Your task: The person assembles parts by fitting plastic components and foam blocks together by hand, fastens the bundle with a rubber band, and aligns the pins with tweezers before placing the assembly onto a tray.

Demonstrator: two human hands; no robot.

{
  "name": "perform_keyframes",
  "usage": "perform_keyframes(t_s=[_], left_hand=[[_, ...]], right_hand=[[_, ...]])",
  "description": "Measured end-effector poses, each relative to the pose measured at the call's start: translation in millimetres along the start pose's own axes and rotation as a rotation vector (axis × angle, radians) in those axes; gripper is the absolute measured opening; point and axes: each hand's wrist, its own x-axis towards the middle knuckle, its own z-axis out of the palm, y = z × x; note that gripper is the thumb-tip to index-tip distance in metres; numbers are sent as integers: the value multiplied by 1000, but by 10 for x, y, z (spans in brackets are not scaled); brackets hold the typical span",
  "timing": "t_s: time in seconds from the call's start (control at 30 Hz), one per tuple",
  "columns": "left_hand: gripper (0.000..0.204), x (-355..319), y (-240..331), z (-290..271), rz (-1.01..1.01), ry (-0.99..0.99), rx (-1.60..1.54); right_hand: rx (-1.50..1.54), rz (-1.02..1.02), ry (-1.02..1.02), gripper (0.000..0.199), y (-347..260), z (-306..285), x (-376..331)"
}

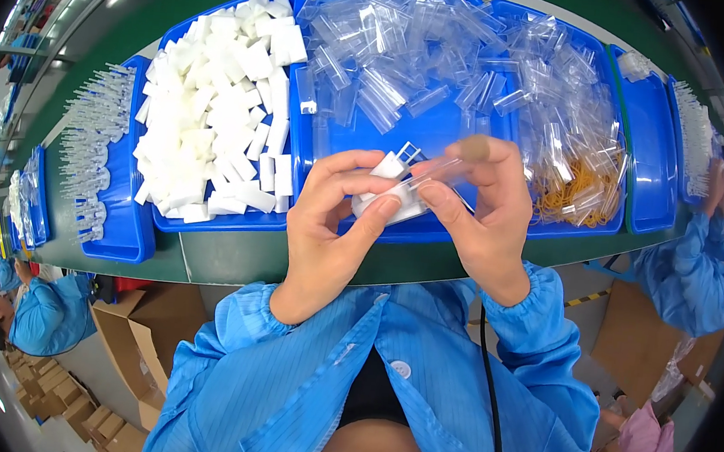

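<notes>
My left hand (320,231) is closed on a small white plastic part (407,204), held between the thumb and fingers over the front edge of the middle blue tray (430,137). A white block (389,166) sits at its fingertips, beside a thin open frame-like end (408,151). My right hand (493,220) pinches a clear plastic sleeve (438,167) against the same part. Its thumb and fingers are slightly blurred, and one fingertip looks covered in tan. Whether the sleeve is around the part or only beside it, I cannot tell.
White foam blocks (217,110) fill the left tray. Clear plastic pieces (387,39) lie in the middle and right trays, with orange rubber bands (580,189). Racked clear parts (99,134) stand far left. Co-workers in blue (53,311) sit at both sides; a cardboard box (141,336) stands below.
</notes>
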Motion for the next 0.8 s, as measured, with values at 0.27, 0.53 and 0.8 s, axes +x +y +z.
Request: perform_keyframes(t_s=[0.27,0.53,0.8], left_hand=[[19,27,-54,6,-14,34,44],[24,-16,-65,34,7,11,-22],[30,-59,-122,-40,126,-50,204]], right_hand=[[-33,45,-6,39,65,-38,-45],[-91,-18,22,38,102,-32,-14],[-148,61,-26,25,44,-86,2]])
